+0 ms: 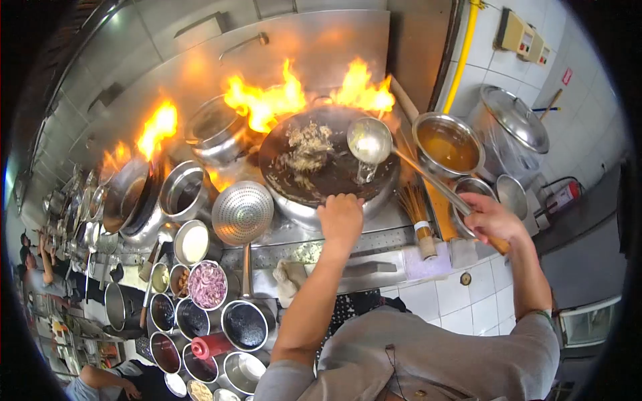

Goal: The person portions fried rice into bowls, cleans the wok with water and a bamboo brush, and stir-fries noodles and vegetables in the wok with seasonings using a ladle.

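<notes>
My left hand [341,215] is closed on the near edge of a dark wok [284,182] over the burner. Whatever handle lies under the fingers is hidden. Chopped, pale brown food [311,144] sits towards the back left of the wok. In my right hand [493,217] is the long handle of a ladle [370,139]. The ladle's round metal bowl is over the wok's right side, tilted, and clear liquid runs from it into the wok. Tall flames [362,87] rise behind the wok.
A pot of amber liquid [449,148] stands right of the wok, near a bamboo brush [420,227]. At left are a perforated strainer [242,212], a bowl of sliced red onion [207,285] and several sauce pots. More flames [158,128] burn at left. Other people are at far left.
</notes>
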The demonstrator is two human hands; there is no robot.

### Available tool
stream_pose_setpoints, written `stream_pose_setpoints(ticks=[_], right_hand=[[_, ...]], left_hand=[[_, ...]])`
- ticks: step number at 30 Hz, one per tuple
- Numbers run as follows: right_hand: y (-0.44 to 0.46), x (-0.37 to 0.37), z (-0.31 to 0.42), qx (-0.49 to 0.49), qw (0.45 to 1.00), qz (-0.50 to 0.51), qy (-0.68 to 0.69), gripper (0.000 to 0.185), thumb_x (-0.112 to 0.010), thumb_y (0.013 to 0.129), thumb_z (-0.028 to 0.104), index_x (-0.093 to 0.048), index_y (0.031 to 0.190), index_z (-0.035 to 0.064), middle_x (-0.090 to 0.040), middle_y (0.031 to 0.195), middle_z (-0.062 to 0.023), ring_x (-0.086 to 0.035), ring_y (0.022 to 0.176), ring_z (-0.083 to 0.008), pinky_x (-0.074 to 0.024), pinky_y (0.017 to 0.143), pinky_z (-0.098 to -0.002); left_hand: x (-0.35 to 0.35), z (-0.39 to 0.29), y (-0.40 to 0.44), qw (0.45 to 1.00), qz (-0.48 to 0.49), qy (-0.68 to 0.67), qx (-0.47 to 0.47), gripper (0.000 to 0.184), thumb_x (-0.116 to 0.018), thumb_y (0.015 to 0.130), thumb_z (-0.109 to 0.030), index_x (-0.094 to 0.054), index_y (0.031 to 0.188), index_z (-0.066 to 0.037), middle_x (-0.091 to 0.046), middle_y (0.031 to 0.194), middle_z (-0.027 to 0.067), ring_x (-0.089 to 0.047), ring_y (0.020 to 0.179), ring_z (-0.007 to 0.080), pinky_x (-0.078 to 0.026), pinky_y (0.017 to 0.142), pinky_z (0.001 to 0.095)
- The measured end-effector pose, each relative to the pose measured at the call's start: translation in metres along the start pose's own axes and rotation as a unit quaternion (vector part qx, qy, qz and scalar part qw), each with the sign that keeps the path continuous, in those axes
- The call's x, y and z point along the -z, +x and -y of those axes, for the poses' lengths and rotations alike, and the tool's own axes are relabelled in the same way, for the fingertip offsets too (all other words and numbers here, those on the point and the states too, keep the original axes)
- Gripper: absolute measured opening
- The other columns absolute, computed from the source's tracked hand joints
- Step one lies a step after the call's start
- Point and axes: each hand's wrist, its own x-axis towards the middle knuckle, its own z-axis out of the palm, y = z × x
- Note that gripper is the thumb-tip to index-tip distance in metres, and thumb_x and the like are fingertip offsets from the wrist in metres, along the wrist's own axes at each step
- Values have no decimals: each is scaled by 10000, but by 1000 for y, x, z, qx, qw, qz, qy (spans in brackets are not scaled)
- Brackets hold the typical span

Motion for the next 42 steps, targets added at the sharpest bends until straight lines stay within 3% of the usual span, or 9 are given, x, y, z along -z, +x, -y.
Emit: stream_pose_setpoints(ticks=[2,6,11,15,21,25,28,32,42], right_hand=[[18,-21,9,49,992,-11,-112,593,-596,829,51,-452,1403,7,-567,712,-20,-481,443,-97,-397,432,-250],[90,-31,26,113,990,64,50,527,-568,879,52,-447,1391,26,-548,732,-12,-502,457,-93,-421,409,-251],[222,-89,117,141,971,152,116,515,-574,921,67,-389,1398,5,-545,778,-30,-509,470,-94,-433,377,-274],[335,-172,180,210,963,160,-51,205,-552,900,84,-563,1047,-57,-536,697,-49,-546,494,-160,-457,425,-345],[472,-297,205,258,924,49,-278,243,-527,847,83,-611,1009,-78,-624,694,-149,-600,541,-239,-490,506,-428],[480,-333,225,129,968,143,-158,116,-556,801,34,-626,836,-52,-611,657,-117,-556,515,-221,-446,463,-353],[494,-325,227,-41,846,343,405,71,-556,791,4,-559,725,32,-549,605,-60,-531,521,-175,-413,444,-277],[459,-295,243,-124,732,417,525,153,-543,825,21,-476,704,84,-529,635,-25,-538,559,-133,-430,464,-237],[320,-178,215,-8,700,468,540,119,-547,859,0,-465,809,71,-460,709,0,-475,589,-106,-369,456,-218]], left_hand=[[3,-3,1,999,10,-31,3,301,-586,951,-333,-693,850,-69,-698,892,121,-632,937,338,-476,756,534],[-2,-7,-8,999,-38,-22,-6,306,-580,952,-327,-693,815,-77,-693,854,120,-632,872,338,-480,750,516],[23,-10,-10,994,21,-104,11,317,-688,881,-275,-636,1100,-52,-626,1162,166,-587,1067,350,-478,847,501],[68,-4,-58,990,-72,-123,13,623,-757,841,-261,-521,1376,-49,-494,1387,217,-484,1274,423,-420,1033,498],[93,14,-134,975,-19,-183,126,603,-773,831,-256,-547,1345,-37,-507,1376,208,-487,1277,412,-415,1050,499],[75,-4,-83,986,-78,-146,35,550,-724,870,-277,-556,1330,-28,-505,1382,201,-482,1283,375,-421,1036,471],[46,-13,-53,988,-91,-128,-3,479,-683,896,-287,-570,1271,-12,-526,1322,180,-500,1232,345,-435,974,449],[16,-7,-40,991,15,-132,18,368,-661,907,-274,-577,1137,1,-553,1123,155,-530,1045,337,-439,853,435],[-4,17,-33,970,-100,-212,-60,215,-686,885,-161,-567,968,-2,-540,916,171,-515,892,379,-434,776,464]])
